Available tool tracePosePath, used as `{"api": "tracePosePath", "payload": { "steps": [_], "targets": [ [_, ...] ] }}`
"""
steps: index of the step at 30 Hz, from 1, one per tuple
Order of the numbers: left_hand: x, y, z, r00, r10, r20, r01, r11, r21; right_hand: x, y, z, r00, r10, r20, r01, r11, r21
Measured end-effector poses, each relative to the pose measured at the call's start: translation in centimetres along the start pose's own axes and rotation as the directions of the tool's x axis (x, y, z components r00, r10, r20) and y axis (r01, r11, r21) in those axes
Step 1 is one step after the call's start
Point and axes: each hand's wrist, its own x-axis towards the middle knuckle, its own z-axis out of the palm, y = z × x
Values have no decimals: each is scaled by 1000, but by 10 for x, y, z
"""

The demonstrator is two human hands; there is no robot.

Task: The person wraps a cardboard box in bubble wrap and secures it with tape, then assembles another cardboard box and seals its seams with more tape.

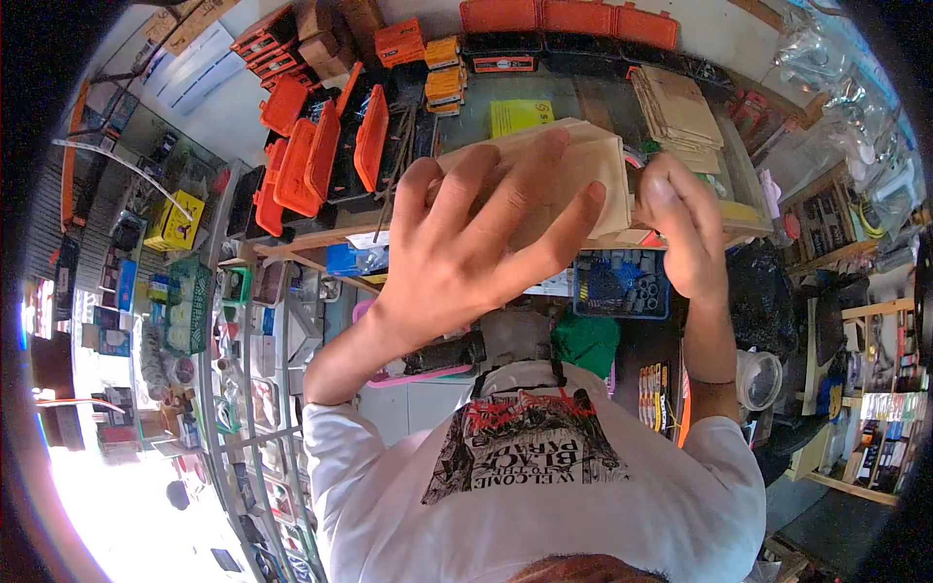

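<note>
- A desk (462, 131) with a glassy top is being seen from above, stretching across ahead of the person.
- On its far right side, a stack of brown paper bags (680, 121) is being kept, nearer to the right hand than to the left.
- One brown paper bag (586, 160) is being shown at the near edge, between the hands; its long axis is seemingly being laid crosswise, though part is being hidden.
- Over that bag, the left hand (466, 243) is being held with fingers splayed and thumb apart; whether the paper is being pressed cannot be told.
- Just beside the bag's right edge, the right hand (685, 223) is being held with curled fingers; what is being grasped, if anything, cannot be told.
- Beside those fingers, a small green-and-red object (637, 154) is being partly hidden.
</note>
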Motion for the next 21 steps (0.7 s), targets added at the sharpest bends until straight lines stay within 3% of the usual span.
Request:
{"api": "tracePosePath", "payload": {
  "steps": [2, 8, 14, 17, 21],
  "targets": [
    [-2, -1, -1, 1000, 3, -22, -3, 1000, -14, 1, -4, -3, 1000, 1, 12, -2, 999, 48],
    [-4, 1, -3, 998, 19, -61, -23, 997, -75, 1, -19, 5, 996, 32, 86, -17, 985, -172],
    [-7, 4, -12, 997, 31, -65, -31, 999, 8, 3, -26, 15, 994, -96, 51, 106, 963, -249],
    [-8, 2, -13, 997, 33, -69, -36, 998, -42, 1, -24, 16, 997, -61, 52, 69, 983, -170],
    [-11, 0, -10, 995, 40, -87, -46, 996, -79, 1, -21, 13, 989, -118, 91, 132, 978, -163]
  ]
}}
